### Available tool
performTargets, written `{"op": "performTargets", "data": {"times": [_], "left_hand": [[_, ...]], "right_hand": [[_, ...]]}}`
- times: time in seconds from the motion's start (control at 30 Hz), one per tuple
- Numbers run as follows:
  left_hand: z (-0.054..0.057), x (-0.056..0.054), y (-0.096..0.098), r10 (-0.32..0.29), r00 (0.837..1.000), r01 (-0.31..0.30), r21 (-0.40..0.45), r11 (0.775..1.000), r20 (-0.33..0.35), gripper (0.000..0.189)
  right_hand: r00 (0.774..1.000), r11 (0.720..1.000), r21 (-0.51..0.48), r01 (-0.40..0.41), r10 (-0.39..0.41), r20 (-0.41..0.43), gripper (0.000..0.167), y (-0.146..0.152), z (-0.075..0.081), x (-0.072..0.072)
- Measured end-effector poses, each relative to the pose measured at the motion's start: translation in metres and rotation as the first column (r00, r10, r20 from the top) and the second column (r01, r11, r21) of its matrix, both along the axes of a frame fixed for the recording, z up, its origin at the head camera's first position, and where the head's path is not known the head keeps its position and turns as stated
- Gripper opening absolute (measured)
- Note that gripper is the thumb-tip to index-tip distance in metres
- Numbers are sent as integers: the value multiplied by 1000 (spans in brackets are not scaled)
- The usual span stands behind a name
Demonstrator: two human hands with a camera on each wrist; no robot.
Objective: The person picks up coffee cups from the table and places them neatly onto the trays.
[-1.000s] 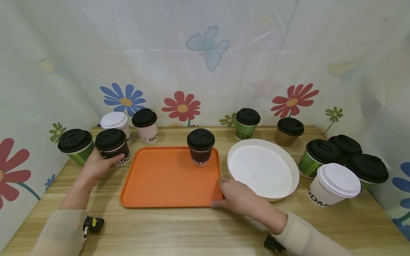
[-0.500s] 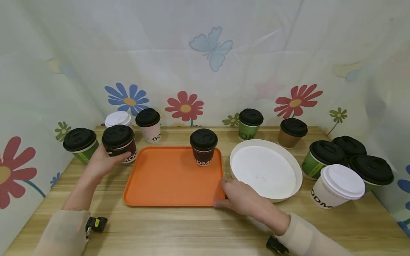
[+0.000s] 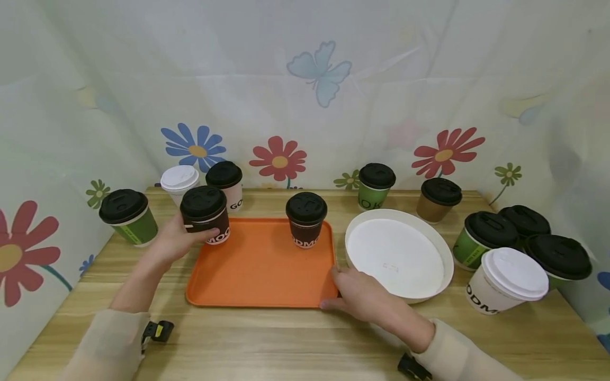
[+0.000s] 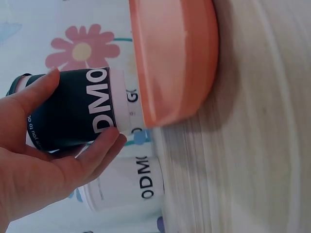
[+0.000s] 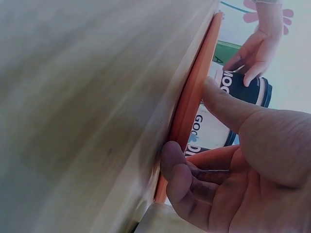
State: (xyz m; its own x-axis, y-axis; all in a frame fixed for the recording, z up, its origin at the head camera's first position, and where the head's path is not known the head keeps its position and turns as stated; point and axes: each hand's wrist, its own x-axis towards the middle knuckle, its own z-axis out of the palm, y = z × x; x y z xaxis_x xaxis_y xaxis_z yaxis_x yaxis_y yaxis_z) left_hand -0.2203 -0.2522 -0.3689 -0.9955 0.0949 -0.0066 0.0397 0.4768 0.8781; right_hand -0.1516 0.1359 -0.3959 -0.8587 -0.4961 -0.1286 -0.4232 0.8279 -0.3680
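A dark brown paper coffee cup (image 3: 209, 221) with a black lid is gripped by my left hand (image 3: 173, 243), upright over the left back part of the orange tray (image 3: 257, 280). In the left wrist view, thumb and fingers wrap the cup's sleeve (image 4: 68, 111), and its base shows just above the tray rim (image 4: 170, 111). My right hand (image 3: 359, 296) holds the tray's right edge near the front corner. In the right wrist view, its thumb and fingertips pinch the tray's side (image 5: 189, 102). A second dark brown cup (image 3: 306, 230) stands on the tray's back right.
A round white tray (image 3: 400, 259) lies right of the orange one. Behind stand a white-lidded cup (image 3: 180, 182), a pink cup (image 3: 233, 196), a green cup (image 3: 374, 193) and a tan cup (image 3: 432, 209). Another green cup (image 3: 135, 227) is far left; several cups cluster right around a white cup (image 3: 495, 288).
My left hand has lifted the dark brown cup off the table at the left and carried it right, over the tray's edge. The right hand stays on the tray. The head view has shifted slightly.
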Motion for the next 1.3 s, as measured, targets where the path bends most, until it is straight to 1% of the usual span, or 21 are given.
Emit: {"op": "performTargets", "data": {"times": [0.17, 0.3, 0.37, 0.43, 0.5, 0.6, 0.67, 0.77, 0.83, 1.03, 1.3], "left_hand": [[-2, -2, 13, -62, 998, 62, 12, 998, -11, 84], [-5, -5, 22, -86, 996, 86, 15, 996, -11, 83], [-6, -6, 27, -104, 994, 105, 19, 994, -21, 83], [-8, -8, 31, -122, 991, 123, 17, 992, -46, 83], [-9, -9, 35, -127, 991, 128, 14, 992, -47, 82], [-10, -12, 40, -130, 991, 131, 14, 991, -30, 79], [-10, -13, 43, -143, 990, 143, 25, 989, -22, 79], [-12, -16, 46, -181, 982, 184, 55, 981, -53, 82], [-12, -16, 47, -198, 979, 202, 77, 976, -59, 82], [-16, -17, 50, -186, 982, 188, 59, 980, -26, 78], [-22, -25, 58, -168, 986, 168, 19, 986, 3, 75]], "right_hand": [[1000, 1000, -7, -6, 5, -9, 46, 2, -1, -1], [1000, 1000, -11, -13, 13, -7, 45, 3, -1, -1], [1000, 1000, -8, -12, 12, -5, 47, 3, -1, -1], [1000, 1000, -11, -6, 6, -2, 48, 3, -1, -1], [1000, 1000, -8, 0, 0, 4, 50, 2, -1, 0], [1000, 1000, -11, 8, -8, 10, 52, 1, -1, 0], [1000, 1000, -6, 9, -9, 13, 52, 1, -1, 0], [1000, 1000, -9, 6, -5, 12, 53, 1, -2, -1], [1000, 1000, -7, 0, 1, 11, 52, 0, -2, -1], [1000, 1000, -6, -16, 16, 5, 53, 0, -1, -2], [1000, 1000, -5, -7, 7, 8, 48, 0, 0, -1]]}}
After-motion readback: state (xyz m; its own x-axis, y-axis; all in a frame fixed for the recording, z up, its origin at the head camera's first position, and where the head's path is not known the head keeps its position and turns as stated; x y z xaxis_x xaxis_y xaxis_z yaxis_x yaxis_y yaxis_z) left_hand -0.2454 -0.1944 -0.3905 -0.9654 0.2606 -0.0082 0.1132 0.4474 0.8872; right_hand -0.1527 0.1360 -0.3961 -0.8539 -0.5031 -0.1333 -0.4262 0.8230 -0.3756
